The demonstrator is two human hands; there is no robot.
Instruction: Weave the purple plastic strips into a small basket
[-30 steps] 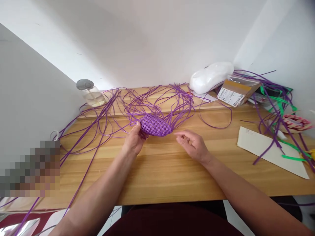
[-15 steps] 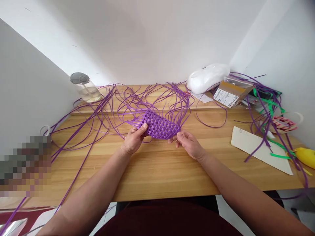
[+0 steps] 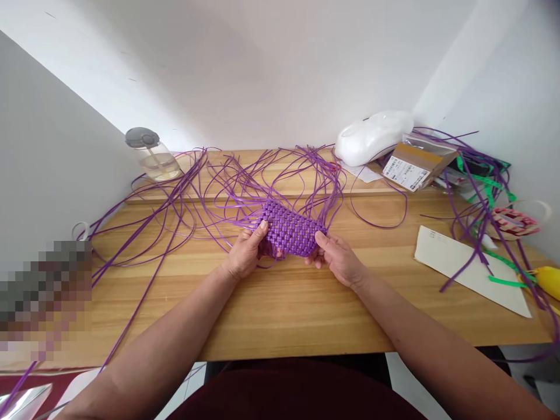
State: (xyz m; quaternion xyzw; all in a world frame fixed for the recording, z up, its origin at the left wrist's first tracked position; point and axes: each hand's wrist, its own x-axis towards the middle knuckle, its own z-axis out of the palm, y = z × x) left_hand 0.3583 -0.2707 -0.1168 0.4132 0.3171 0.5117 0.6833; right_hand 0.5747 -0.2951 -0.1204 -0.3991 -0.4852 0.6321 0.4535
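Observation:
A purple woven piece of plastic cord (image 3: pixel 291 228) is held up between my hands over the table. Its weave is knobbly, with small gaps, and many loose purple strands (image 3: pixel 245 181) fan out from its far side. My left hand (image 3: pixel 248 251) grips the left end, thumb on top and fingers underneath. At the right end, my right hand (image 3: pixel 336 255) pinches the corner with the thumb in front; its fingers curl behind the piece, partly hidden.
A grey-lidded water bottle (image 3: pixel 153 157) stands back left near bundled purple strands. At back right are a white moulded form (image 3: pixel 371 137) and a cardboard box (image 3: pixel 413 166). A cream card (image 3: pixel 468 271), green ribbon (image 3: pixel 499 189), a small pink-and-white woven basket (image 3: pixel 511 223) and a yellow object (image 3: pixel 548 281) lie at right.
The woven piece has moved slightly right and down, tilting to show more of its face. My right thumb has shifted onto its front. My left hand keeps its hold.

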